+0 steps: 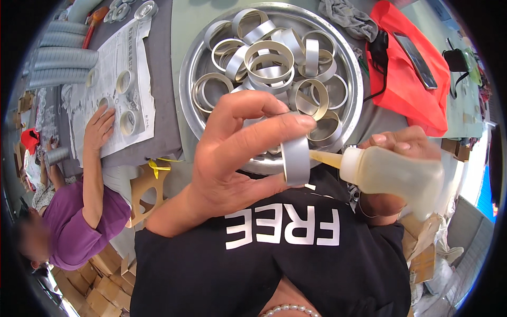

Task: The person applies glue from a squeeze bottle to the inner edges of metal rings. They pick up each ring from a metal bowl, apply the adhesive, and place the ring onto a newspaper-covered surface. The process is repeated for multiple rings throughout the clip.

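Between the thumb and fingers of my left hand (227, 153) is a silver-grey ring (296, 161), held on edge. My right hand (404, 142) grips a translucent squeeze bottle (404, 177) with a white collar and a yellowish nozzle (325, 158). The bottle lies nearly level, and its nozzle tip is at the ring's right side; whether it touches cannot be made out. Just beyond my hands a round metal tray (190, 79) holds a heap of similar rings (269, 61), grey outside and pale inside.
Right of the tray, a phone (415, 61) lies on a red bag (388, 90), with a grey cloth (348, 18) behind. At left, a person in purple (90, 211) reaches over a newspaper (113, 58) with several rings. Stacked grey tubes (60, 66) stand beyond. Cardboard boxes (100, 301) lie below.
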`<state>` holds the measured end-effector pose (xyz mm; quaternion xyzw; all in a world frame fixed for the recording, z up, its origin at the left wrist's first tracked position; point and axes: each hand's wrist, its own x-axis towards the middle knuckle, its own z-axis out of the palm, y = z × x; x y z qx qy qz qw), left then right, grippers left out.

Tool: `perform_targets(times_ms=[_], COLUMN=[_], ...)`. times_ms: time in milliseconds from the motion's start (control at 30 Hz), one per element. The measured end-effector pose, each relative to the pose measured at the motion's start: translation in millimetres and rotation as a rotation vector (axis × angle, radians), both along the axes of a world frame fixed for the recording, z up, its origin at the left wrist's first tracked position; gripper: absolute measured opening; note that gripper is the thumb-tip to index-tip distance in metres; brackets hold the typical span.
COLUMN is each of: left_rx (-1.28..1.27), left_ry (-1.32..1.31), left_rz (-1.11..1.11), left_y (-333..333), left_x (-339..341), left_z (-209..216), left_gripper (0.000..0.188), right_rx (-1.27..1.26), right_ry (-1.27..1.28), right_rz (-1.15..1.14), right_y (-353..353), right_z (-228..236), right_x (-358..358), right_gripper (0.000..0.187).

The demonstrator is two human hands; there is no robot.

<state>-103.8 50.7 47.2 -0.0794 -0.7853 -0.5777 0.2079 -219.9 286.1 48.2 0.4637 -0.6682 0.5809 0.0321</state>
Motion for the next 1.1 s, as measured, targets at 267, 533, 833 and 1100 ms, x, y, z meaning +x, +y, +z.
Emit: perform_targets(times_ms=[267,533,833,1100], left_rx=[-0.300,-0.172,-0.469,-0.620], left_ry=[0.259,-0.304,-0.226,-0.228], left_rz=[-0.019,0.485,0.572,0.131], left_y=[-2,-72,-108,-48], left_x=[1,1,-25,-71], left_z=[-13,1,2,-7], left_gripper=[0.046,0.069,0.059,0.060], right_rx=[-0.276,-0.618,-0.640,-0.637], right_ry=[-0.796,-1.371,-1.394,-1.329], right_rz=[-0.380,0.066,0.025,0.052], right_y=[-31,-19,-22,-20], right_z=[-4,-38,-38,-32], right_x=[-1,-33,-29,-27], right_gripper=[0.051,0.053,0.053,0.056])
